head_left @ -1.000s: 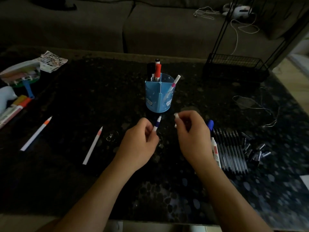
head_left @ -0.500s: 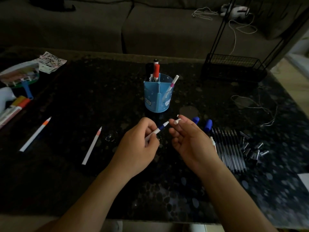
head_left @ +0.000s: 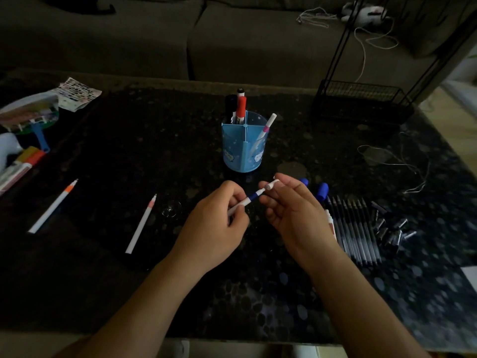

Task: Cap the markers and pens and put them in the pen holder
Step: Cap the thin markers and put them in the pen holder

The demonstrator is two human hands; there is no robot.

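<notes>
My left hand (head_left: 216,226) grips a thin white pen with a blue band (head_left: 251,198), its tip pointing up and right. My right hand (head_left: 291,210) pinches a small white cap (head_left: 272,184) right at that tip. Behind them stands the blue pen holder (head_left: 241,151) with a red marker, a black marker and a pink-banded pen in it. On the table to the left lie an orange-banded pen (head_left: 53,206) and a pink-tipped pen (head_left: 141,223). A row of several dark pens (head_left: 357,228) and loose dark caps (head_left: 389,228) lie at the right.
Two blue marker caps (head_left: 321,191) sit just behind my right hand. Markers and a packet (head_left: 22,164) lie at the left edge. A black wire rack (head_left: 361,102) stands back right, a thin cord (head_left: 402,164) near it. A sofa runs along the back.
My left hand has tilted the blue-banded pen from upright toward the right. My right hand has turned and brought the white cap to the pen's tip.
</notes>
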